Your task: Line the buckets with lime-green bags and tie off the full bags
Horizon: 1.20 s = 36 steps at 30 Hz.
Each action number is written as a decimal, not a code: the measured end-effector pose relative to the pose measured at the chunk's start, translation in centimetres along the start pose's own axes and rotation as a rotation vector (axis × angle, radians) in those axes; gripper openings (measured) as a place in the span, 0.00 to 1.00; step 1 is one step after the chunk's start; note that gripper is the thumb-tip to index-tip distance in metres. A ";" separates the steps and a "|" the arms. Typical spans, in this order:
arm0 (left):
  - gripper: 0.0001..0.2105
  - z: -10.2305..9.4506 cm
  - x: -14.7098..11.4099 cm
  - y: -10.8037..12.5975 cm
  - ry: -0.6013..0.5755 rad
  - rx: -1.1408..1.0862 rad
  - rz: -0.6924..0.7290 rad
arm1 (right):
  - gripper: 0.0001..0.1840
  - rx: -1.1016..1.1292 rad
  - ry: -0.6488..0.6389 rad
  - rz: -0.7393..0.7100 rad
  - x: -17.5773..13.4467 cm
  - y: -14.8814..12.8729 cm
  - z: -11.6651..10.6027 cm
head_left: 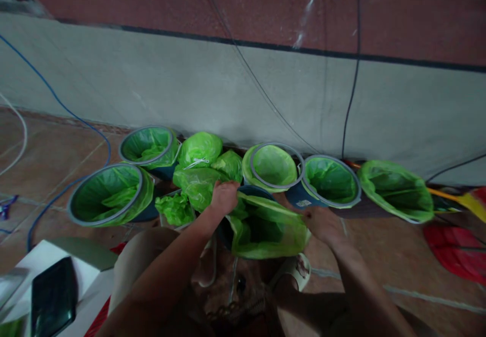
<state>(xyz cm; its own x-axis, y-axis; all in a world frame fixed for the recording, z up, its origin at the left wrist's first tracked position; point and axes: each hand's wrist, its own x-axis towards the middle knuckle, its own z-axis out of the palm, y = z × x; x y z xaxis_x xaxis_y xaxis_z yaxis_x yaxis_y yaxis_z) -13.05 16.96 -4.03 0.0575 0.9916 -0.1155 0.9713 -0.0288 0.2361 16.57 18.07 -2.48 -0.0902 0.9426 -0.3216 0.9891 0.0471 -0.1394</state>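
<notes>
1. Two hands grasp one green bag: the left hand is closed on its rim at the back left, and the right hand grips its right edge, the fingers there dim and blurred.
2. The green bag hangs with its mouth spread wide between the hands, over a dark blue bin, above the tiled floor and in front of the person's sandalled feet.
3. Just left of it, a small container carries a crumpled green liner; behind that sit bunched green bundles, one bound with white cord.
4. Farther left, two lined bins stand close together, a rear bin and a front bin.
5. Behind and to the right, three more lined containers run along the wall, the middle one a blue bin.
6. At the right edge lies a red object; at lower left, a dark phone-like device rests by white packaging.
</notes>
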 end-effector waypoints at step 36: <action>0.15 0.6 -0.1 0.6 0.031 -0.066 -0.069 | 0.27 0.171 0.073 -0.070 0.7 -0.4 -0.8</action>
<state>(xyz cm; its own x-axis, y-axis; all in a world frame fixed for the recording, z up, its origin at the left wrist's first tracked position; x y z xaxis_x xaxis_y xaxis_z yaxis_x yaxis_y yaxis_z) -12.37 16.73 -4.43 -0.0172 0.9945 -0.1037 0.9552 0.0470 0.2922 16.18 18.95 -1.89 -0.1436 0.9606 -0.2378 0.9460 0.0627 -0.3180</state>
